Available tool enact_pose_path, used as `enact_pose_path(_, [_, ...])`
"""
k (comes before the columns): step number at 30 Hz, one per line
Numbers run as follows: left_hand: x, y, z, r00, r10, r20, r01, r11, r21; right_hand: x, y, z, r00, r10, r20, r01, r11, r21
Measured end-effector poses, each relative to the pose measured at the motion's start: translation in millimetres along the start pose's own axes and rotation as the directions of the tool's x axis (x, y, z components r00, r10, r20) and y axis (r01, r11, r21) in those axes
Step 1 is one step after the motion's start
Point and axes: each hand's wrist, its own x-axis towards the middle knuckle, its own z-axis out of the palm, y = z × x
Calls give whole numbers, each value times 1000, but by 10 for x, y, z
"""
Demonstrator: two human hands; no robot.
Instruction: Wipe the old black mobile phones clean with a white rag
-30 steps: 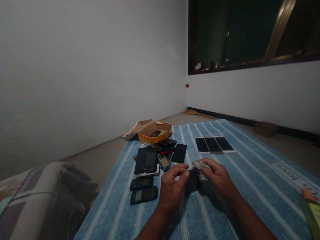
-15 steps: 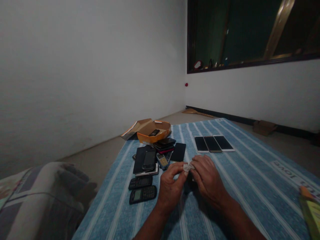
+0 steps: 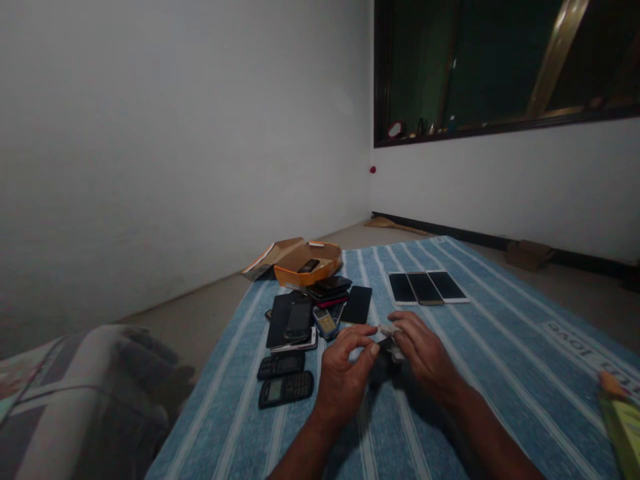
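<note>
A crumpled white tissue is in my right hand, under its curled fingers. My left hand is just left of it, thumb and forefinger apart with a gap between them. Something dark shows between the two hands below the tissue; its kind is hard to make out in the shade. Left of my hands lie two keypad phones, and beyond them a pile of phones. A black smartphone lies just past my left fingertips.
Three smartphones lie side by side at the far right on the blue striped cloth. An opened orange box with a phone inside stands behind the pile. A yellow-green packet is at the right edge, draped fabric at the left.
My left thumb and forefinger have parted and come off the tissue. The tissue has moved slightly right with my right hand, and a dark thing now shows between the hands.
</note>
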Motion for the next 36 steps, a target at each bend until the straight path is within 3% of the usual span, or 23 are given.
enact_pose_path(4, [8, 30, 6, 1000, -31, -1, 31, 999, -10, -14, -20, 37, 978, 209, 12, -207, 959, 193])
enact_pose_path(7, [11, 44, 5, 999, -55, -2, 55, 998, -14, -28, -44, 83, 913, 407, 16, -388, 858, 337])
enact_pose_path(10, [9, 41, -2, 998, -65, -13, 65, 998, -14, -40, -41, 113, 858, 513, 13, -467, 771, 432])
enact_pose_path(12, [5, 40, -3, 997, -72, -19, 72, 997, -9, -44, -39, 116, 842, 538, -45, -478, 781, 402])
enact_pose_path(14, [0, 45, 2, 997, -72, -16, 72, 997, -6, -47, -52, 117, 859, 489, -151, -434, 853, 290])
enact_pose_path(16, [-6, 56, 13, 998, -64, -7, 64, 998, -9, -53, -83, 132, 922, 312, -229, -291, 949, 121])
enact_pose_path(19, [-12, 73, 27, 999, -38, 5, 38, 999, -16, -62, -142, 172, 984, -36, -176, 15, 993, -116])
enact_pose_path(22, [-14, 86, 30, 1000, -13, 11, 13, 1000, -15, -55, -173, 178, 982, -172, -75, 150, 960, -238])
enact_pose_path(27, [-16, 75, 26, 1000, 25, 18, -25, 1000, -8, -34, -103, 106, 981, -191, -30, 181, 962, -206])
enact_pose_path(36, [-18, 64, 14, 1000, 11, 8, -11, 1000, 22, -35, -21, 50, 986, 136, -96, -133, 991, 29])
